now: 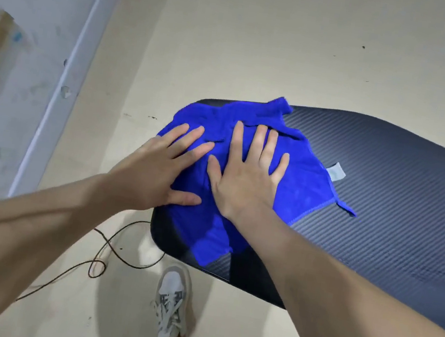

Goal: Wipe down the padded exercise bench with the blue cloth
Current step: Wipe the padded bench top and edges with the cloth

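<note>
A bright blue cloth (pixel 303 180) lies spread and rumpled over the left end of the padded bench (pixel 382 209), a dark pad with a ribbed weave that runs off to the right. Part of the cloth hangs over the bench's near edge, and a small grey label sticks out at its right side. My left hand (pixel 154 175) presses flat on the cloth's left part with fingers straight and spread. Beside it my right hand (pixel 246 177) lies flat on the middle of the cloth, fingers also spread. Neither hand grips the fabric.
A thin black cable (pixel 121 257) loops on the pale floor just left of the bench's near corner. My two grey-and-white shoes (pixel 172 305) stand at the bench's near edge. A light wall with a skirting strip (pixel 63 87) runs along the left.
</note>
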### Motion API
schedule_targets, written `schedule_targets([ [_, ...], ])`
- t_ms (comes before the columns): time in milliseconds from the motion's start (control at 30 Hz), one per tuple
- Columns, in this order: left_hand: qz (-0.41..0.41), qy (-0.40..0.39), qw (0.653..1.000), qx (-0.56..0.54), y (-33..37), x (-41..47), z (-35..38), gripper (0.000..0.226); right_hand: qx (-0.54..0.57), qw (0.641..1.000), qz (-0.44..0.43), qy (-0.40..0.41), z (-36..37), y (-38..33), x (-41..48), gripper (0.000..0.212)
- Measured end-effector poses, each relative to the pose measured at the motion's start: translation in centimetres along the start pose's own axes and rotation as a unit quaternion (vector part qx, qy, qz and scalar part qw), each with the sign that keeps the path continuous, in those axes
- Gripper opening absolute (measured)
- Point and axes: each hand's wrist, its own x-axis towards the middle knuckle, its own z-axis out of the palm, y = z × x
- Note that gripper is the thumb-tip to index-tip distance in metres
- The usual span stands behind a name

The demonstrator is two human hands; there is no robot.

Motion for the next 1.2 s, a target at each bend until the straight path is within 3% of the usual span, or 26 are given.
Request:
schedule_targets([
  [100,0.004,0.004,0.999,-0.045,-1.0,0.3,-0.5,0.092,-0.016,0.999,-0.032,0.041,0.6,-2.3,0.8,0.065],
  [133,-0.003,0.01,0.997,-0.082,-0.6,0.3,-0.8,0.078,-0.026,0.998,-0.045,0.043,0.7,-2.4,0.7,0.065],
  [200,-0.024,0.093,0.982,-0.161,0.4,0.5,-1.4,0.033,-0.042,0.995,-0.089,0.036,1.0,-2.1,-0.1,0.064],
  [233,-0.052,0.143,0.97,-0.191,1.1,0.8,-1.6,0.022,-0.046,0.992,-0.111,0.035,1.0,-1.6,-0.7,0.063],
  [333,-0.118,0.237,0.944,-0.199,3.1,1.4,-0.8,0.031,-0.051,0.988,-0.147,0.014,1.2,0.2,-3.3,0.056],
  [467,-0.067,0.164,0.98,-0.097,8.1,1.3,2.0,0.054,-0.04,0.992,-0.117,0.005,0.8,6.4,-6.7,0.055],
  [633,0.05,0.086,0.995,-0.016,15.3,1.4,4.6,0.067,-0.065,0.996,0.052,0.01,-1.1,15.8,-9.8,0.064],
  [733,0.039,0.085,0.996,0.005,15.6,2.0,4.9,0.066,-0.035,0.984,0.167,0.043,-0.2,12.8,-8.9,0.069],
  [800,-0.007,0.08,0.997,-0.008,14.3,0.6,5.0,0.063,-0.012,0.979,0.196,0.061,1.0,8.4,-8.2,0.07],
  [1000,-0.125,0.149,0.981,-0.021,9.0,-6.2,6.6,0.064,0.003,0.999,-0.016,0.029,2.8,0.1,-7.7,0.063],
  [1200,-0.211,0.131,0.967,-0.051,13.3,-4.7,6.4,0.07,-0.004,0.987,-0.161,0.015,2.0,6.6,-10.0,0.055],
])
